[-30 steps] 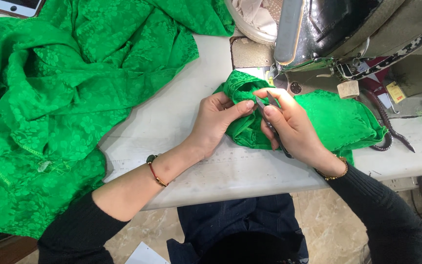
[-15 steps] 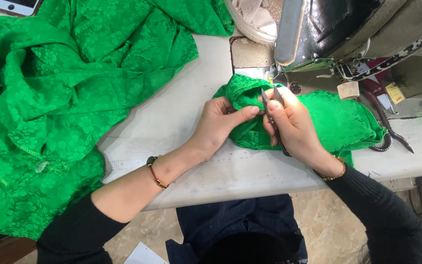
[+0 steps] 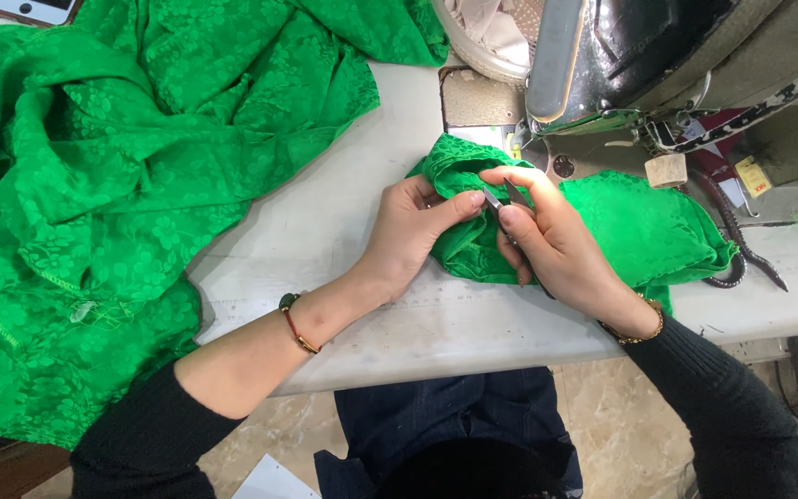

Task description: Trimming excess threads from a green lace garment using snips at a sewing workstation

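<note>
Head view, sole picture. The small green fabric piece (image 3: 639, 226) lies right of centre on the white table (image 3: 325, 240), just in front of the sewing machine (image 3: 658, 65). The left hand (image 3: 413, 231) has its grip closed on the bunched left edge of this piece, thumb pressed on top of the fold. The right hand (image 3: 556, 240) has its grip closed around small metal snips (image 3: 501, 199), whose blades meet the fabric fold between both thumbs. Whether a thread sits between the blades cannot be told.

A large heap of matching green cloth (image 3: 94, 212) fills the left of the frame, well apart from both hands. A phone (image 3: 34, 9) shows at the upper left edge.

Judgement: the trimming is best done with the fold held taut by the left thumb, blade tips kept on the loose thread alone and clear of the weave, and short snips made close to the seam.
</note>
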